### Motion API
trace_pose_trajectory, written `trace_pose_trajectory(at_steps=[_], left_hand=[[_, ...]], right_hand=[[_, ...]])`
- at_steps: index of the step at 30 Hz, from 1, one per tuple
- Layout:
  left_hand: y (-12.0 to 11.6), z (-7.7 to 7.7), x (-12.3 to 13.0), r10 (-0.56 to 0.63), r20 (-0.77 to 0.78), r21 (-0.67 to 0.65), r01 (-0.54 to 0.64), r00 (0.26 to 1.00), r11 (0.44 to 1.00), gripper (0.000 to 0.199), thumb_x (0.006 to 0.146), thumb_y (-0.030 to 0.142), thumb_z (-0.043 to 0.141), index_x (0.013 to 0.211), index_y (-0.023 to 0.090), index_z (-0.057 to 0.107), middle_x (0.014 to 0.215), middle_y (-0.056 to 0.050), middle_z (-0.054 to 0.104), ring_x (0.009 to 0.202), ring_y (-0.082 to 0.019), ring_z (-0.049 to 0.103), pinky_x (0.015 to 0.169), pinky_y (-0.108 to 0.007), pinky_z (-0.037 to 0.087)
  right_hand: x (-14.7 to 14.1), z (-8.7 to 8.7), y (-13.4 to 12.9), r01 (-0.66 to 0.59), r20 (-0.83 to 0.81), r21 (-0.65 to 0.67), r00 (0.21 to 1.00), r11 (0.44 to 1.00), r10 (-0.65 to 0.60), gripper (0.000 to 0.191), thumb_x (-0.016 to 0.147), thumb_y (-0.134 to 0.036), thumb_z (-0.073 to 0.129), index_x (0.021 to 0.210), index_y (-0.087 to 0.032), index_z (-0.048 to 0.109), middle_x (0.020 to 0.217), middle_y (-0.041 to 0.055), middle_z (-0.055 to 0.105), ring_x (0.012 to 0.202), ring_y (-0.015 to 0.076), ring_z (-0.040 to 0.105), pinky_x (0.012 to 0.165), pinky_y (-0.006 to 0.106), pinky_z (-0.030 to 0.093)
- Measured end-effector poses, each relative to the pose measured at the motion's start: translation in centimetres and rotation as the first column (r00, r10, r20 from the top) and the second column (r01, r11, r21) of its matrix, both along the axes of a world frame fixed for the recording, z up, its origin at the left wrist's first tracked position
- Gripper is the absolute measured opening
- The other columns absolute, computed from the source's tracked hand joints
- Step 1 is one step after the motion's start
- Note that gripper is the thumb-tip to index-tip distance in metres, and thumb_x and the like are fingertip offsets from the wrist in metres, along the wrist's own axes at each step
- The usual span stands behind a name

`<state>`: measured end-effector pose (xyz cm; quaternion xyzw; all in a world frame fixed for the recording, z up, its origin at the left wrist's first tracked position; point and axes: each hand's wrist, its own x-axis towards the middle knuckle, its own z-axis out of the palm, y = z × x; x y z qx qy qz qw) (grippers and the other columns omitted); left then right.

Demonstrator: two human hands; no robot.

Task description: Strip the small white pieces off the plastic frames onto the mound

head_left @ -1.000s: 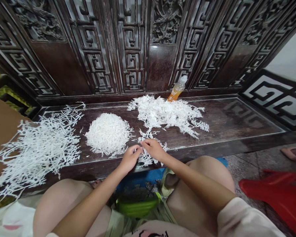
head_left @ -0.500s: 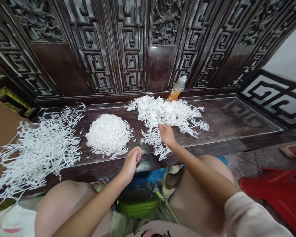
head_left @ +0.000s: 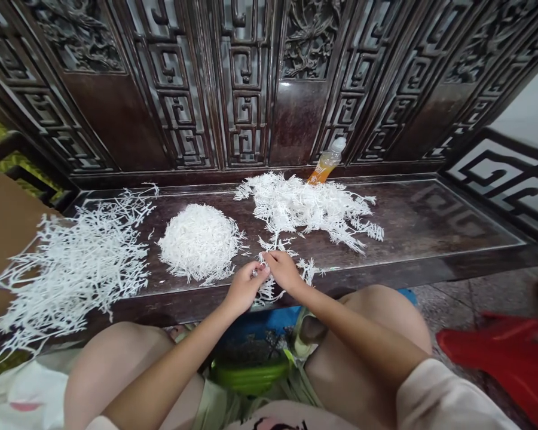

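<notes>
- Left hand (head_left: 245, 289) is over the front edge of the counter (head_left: 434, 221), near its middle. Its fingers (head_left: 256, 273) are pressed together and pinch a thin part of a branched white plastic sprig (head_left: 265, 289).
- Right hand (head_left: 284, 272) is just beside the left hand. Its fingers (head_left: 271, 257) are bent down and close on the same sprig from above. The two hands are touching or almost touching; I cannot tell which.
- The sprig is between the hands, and its lower end is at the front edge of the counter.
- A wide loose heap of sprigs (head_left: 305, 206) lies behind the hands, near the back edge of the counter.
- A round, tight heap of sprigs (head_left: 200, 243) lies to the left of the hands, near them but not touching.
- A big loose heap of sprigs (head_left: 76, 269) lies at the left end of the counter and goes over onto a brown cardboard sheet (head_left: 4, 227).
- A plastic bottle (head_left: 326, 161) with white cap and orange drink stands at the back edge, just behind the wide heap.
- A carved dark wood panel (head_left: 246, 89) rises behind the counter.
- A green object (head_left: 250, 376) is below the counter, between the person's knees (head_left: 376, 334).
- A red plastic object (head_left: 497, 358) lies on the tile floor (head_left: 457, 298) at right.
</notes>
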<state>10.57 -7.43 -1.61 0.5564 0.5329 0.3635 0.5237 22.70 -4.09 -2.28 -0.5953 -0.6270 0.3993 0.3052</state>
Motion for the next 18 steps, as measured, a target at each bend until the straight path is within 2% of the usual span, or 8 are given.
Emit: trace_pose_trajectory(at_steps=[3,6,10,11,15,18], left_hand=[[-0.2,0.2,0.1,-0.006,-0.113,0.122,0.020,0.994,0.992,0.026,0.075,0.040,0.043,0.070,0.016,0.053,0.072,-0.001,0.052,0.072,-0.014,0.047,0.067,-0.025,0.034],[-0.1,0.2,-0.1,0.012,-0.090,0.084,-0.005,0.996,0.996,0.025,0.075,0.039,0.043,0.068,0.017,0.051,0.066,0.001,0.050,0.065,-0.012,0.045,0.062,-0.023,0.033],[0.2,0.0,-0.6,0.075,-0.003,-0.007,-0.075,0.997,0.997,0.020,0.072,0.036,0.045,0.065,0.017,0.048,0.059,0.004,0.045,0.058,-0.010,0.041,0.058,-0.022,0.031],[0.3,-0.1,-0.7,0.094,0.025,-0.031,-0.093,0.995,0.995,0.019,0.072,0.035,0.045,0.065,0.017,0.048,0.060,0.004,0.045,0.059,-0.010,0.041,0.058,-0.022,0.032],[0.7,-0.4,-1.1,0.142,0.077,-0.109,-0.133,0.987,0.985,0.023,0.073,0.038,0.042,0.071,0.017,0.052,0.069,0.002,0.052,0.067,-0.012,0.046,0.064,-0.023,0.034],[0.9,-0.5,-1.3,0.076,0.058,-0.060,-0.072,0.995,0.996,0.031,0.075,0.044,0.040,0.074,0.016,0.055,0.074,-0.001,0.055,0.073,-0.014,0.047,0.068,-0.024,0.035]], right_hand=[[-0.1,-0.1,-0.2,0.014,-0.061,-0.046,0.998,0.999,-0.017,0.037,0.077,-0.041,0.035,0.049,-0.017,0.036,0.048,-0.0042,0.031,0.049,0.0086,0.030,0.050,0.022,0.025],[-0.2,0.1,-0.3,-0.018,-0.151,-0.109,0.989,0.994,0.002,0.035,0.076,-0.042,0.036,0.052,-0.017,0.040,0.052,-0.0034,0.036,0.054,0.0095,0.034,0.054,0.023,0.029],[0.1,0.8,0.0,-0.024,-0.256,-0.209,0.966,0.978,-0.031,0.027,0.073,-0.041,0.042,0.062,-0.016,0.048,0.068,0.0002,0.049,0.068,0.0121,0.043,0.064,0.024,0.033],[0.3,1.0,0.0,-0.067,-0.283,-0.219,0.959,0.973,0.003,0.026,0.072,-0.040,0.044,0.063,-0.016,0.049,0.069,0.0003,0.050,0.069,0.0121,0.044,0.065,0.024,0.034],[0.8,1.7,0.2,-0.346,-0.342,-0.182,0.900,0.920,0.271,0.028,0.071,-0.042,0.049,0.060,-0.016,0.045,0.060,-0.0031,0.041,0.061,0.0099,0.040,0.062,0.023,0.033],[1.0,1.7,0.3,-0.378,-0.283,-0.124,0.900,0.917,0.333,0.032,0.073,-0.046,0.047,0.061,-0.016,0.045,0.059,-0.0035,0.039,0.058,0.0093,0.038,0.060,0.023,0.032]])
